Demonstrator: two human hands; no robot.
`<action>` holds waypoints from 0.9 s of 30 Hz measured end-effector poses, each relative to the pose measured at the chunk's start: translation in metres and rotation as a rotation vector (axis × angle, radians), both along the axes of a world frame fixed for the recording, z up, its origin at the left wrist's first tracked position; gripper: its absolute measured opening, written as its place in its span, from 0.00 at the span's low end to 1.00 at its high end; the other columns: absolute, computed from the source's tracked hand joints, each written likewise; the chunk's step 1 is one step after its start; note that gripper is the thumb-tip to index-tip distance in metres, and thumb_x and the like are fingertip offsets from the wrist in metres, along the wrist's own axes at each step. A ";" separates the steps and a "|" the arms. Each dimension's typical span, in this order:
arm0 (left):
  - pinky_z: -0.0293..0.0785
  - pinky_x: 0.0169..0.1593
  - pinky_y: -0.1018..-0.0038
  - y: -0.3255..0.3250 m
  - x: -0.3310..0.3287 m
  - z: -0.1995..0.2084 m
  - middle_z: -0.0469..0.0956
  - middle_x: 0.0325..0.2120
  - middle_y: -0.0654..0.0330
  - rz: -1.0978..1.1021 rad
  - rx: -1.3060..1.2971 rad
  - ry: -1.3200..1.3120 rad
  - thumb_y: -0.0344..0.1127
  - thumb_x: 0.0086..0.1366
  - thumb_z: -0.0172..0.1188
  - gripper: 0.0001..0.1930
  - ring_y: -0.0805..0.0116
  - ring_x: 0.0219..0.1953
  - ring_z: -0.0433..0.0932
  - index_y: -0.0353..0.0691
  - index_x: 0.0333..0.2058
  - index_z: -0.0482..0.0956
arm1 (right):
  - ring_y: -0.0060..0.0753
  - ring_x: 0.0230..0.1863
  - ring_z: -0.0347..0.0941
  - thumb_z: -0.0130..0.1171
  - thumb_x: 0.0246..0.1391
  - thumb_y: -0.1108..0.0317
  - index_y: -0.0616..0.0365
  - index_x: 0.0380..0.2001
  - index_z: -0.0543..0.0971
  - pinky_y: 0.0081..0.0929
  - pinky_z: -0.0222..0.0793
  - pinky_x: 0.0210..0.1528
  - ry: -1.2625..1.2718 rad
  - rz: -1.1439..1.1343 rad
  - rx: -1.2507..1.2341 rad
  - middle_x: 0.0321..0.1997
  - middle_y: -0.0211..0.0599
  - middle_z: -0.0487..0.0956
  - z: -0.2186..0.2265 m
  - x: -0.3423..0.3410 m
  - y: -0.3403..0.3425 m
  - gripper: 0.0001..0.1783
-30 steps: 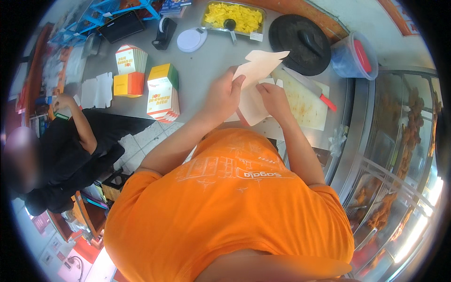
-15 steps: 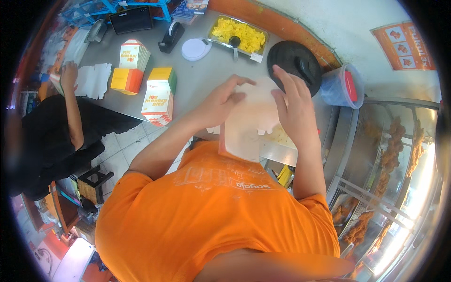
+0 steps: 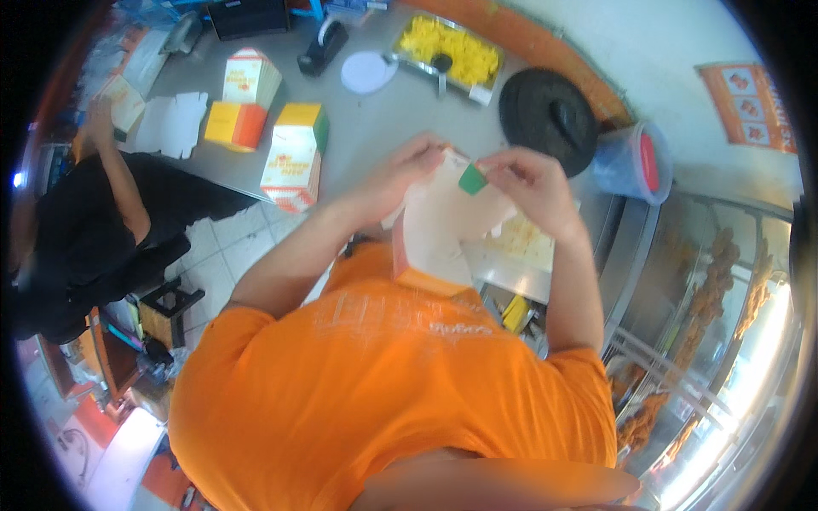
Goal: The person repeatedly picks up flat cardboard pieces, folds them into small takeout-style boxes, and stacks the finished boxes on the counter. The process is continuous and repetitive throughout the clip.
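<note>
A partly folded cardboard food box point(image 3: 436, 223), pale inside with an orange outer edge, is held up in front of my chest. My left hand point(image 3: 416, 163) is closed on its far left edge, the fingertips partly behind the board. With its fingers pinched, my right hand point(image 3: 535, 186) grips the far right side beside a small green flap point(image 3: 473, 180). Below the right hand, a tray with a pale, crumb-specked surface point(image 3: 524, 243) is partly covered by the box.
Nested box stacks point(image 3: 292, 172) point(image 3: 247, 78) stand left on the steel table, near flat white card point(image 3: 172, 123). Behind lie a tape dispenser point(image 3: 324, 49), a white disc point(image 3: 366, 72), a tray of yellow food point(image 3: 450, 51) and a black lid point(image 3: 545, 119). A co-worker's hand point(image 3: 100, 119) holds a box.
Both hands have closed onto the far edges of the box from a looser, spread position. A green flap now shows by the right fingers. The head view has shifted slightly.
</note>
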State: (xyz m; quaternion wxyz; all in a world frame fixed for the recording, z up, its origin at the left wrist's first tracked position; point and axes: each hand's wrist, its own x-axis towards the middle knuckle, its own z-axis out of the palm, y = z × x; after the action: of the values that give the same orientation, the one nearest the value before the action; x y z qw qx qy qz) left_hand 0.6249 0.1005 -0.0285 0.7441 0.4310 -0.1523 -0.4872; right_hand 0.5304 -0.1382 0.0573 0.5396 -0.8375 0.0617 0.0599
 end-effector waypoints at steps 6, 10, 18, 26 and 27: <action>0.75 0.57 0.73 -0.023 0.013 0.015 0.79 0.58 0.60 0.015 0.041 -0.162 0.39 0.80 0.54 0.12 0.76 0.55 0.76 0.40 0.54 0.76 | 0.25 0.44 0.80 0.67 0.61 0.73 0.60 0.48 0.83 0.28 0.75 0.48 -0.446 -0.240 -0.611 0.42 0.34 0.86 -0.011 0.013 0.008 0.12; 0.74 0.59 0.73 -0.044 0.015 0.027 0.78 0.60 0.59 0.120 0.013 -0.416 0.35 0.80 0.54 0.11 0.76 0.55 0.75 0.38 0.54 0.76 | 0.20 0.44 0.77 0.65 0.64 0.75 0.61 0.49 0.80 0.22 0.72 0.48 -0.334 -0.574 -0.357 0.43 0.31 0.84 -0.032 0.025 0.021 0.11; 0.73 0.63 0.67 -0.060 0.025 0.023 0.76 0.63 0.52 0.094 -0.121 -0.259 0.32 0.78 0.57 0.09 0.69 0.59 0.75 0.34 0.51 0.77 | 0.17 0.44 0.77 0.62 0.65 0.78 0.61 0.47 0.80 0.18 0.71 0.50 -0.239 -0.578 0.541 0.42 0.27 0.82 -0.048 0.025 -0.001 0.08; 0.74 0.63 0.67 -0.087 0.033 0.020 0.76 0.63 0.51 0.095 -0.118 -0.235 0.33 0.78 0.57 0.10 0.68 0.59 0.76 0.33 0.51 0.76 | 0.17 0.42 0.77 0.62 0.65 0.78 0.62 0.43 0.78 0.19 0.73 0.48 -0.258 -0.683 0.406 0.41 0.29 0.82 -0.058 0.038 -0.016 0.05; 0.74 0.62 0.68 -0.089 0.034 0.020 0.76 0.63 0.51 0.116 -0.124 -0.253 0.33 0.78 0.57 0.10 0.69 0.59 0.76 0.32 0.51 0.76 | 0.18 0.41 0.77 0.62 0.65 0.78 0.63 0.42 0.78 0.20 0.74 0.49 -0.278 -0.712 0.362 0.41 0.29 0.82 -0.060 0.040 -0.013 0.05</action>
State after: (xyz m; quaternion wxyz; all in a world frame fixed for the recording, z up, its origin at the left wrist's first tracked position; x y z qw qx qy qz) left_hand 0.6592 0.0113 -0.0089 0.7710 0.4501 -0.2495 -0.3751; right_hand 0.5706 -0.1510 -0.0027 0.6684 -0.6557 0.2621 -0.2338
